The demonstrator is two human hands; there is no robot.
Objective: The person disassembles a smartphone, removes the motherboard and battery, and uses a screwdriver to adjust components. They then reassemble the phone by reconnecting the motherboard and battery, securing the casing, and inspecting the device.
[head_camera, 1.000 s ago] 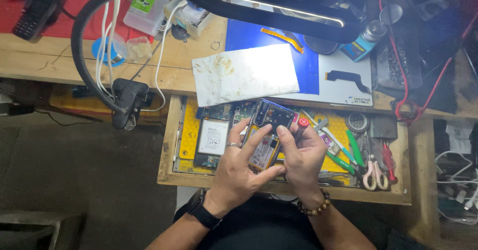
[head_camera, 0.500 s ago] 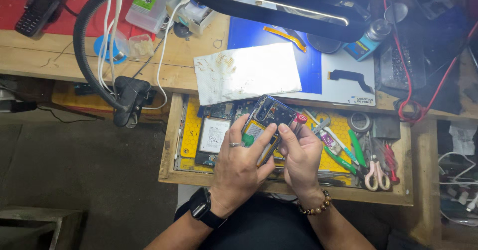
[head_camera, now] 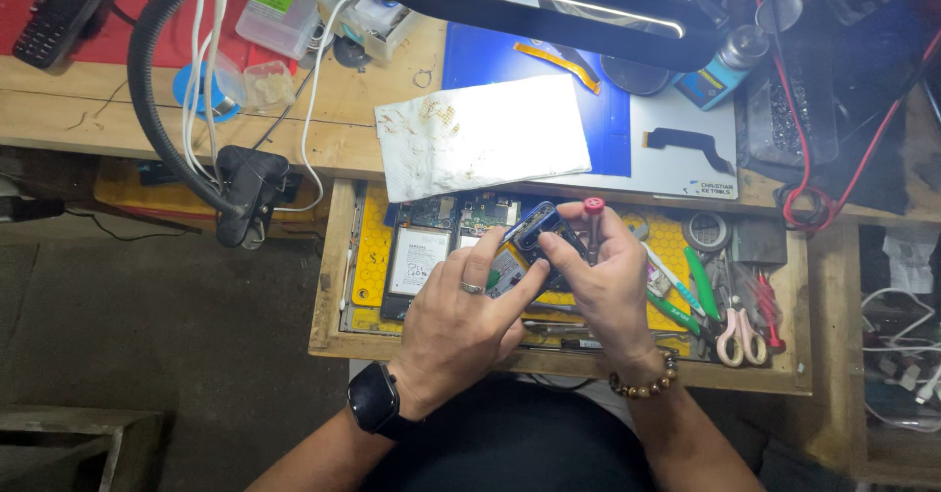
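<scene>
Over the open drawer (head_camera: 333, 296), two hands are working: left hand (head_camera: 470, 320) gripping one phone (head_camera: 534, 242), right hand (head_camera: 608, 276) pinching one red-capped screwdriver (head_camera: 594, 220).

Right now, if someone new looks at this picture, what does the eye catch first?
First, the two hands at the centre: the left hand and right hand hold an opened phone over a yellow-lined drawer. Above lie a stained white cloth and a black lamp head.
</scene>
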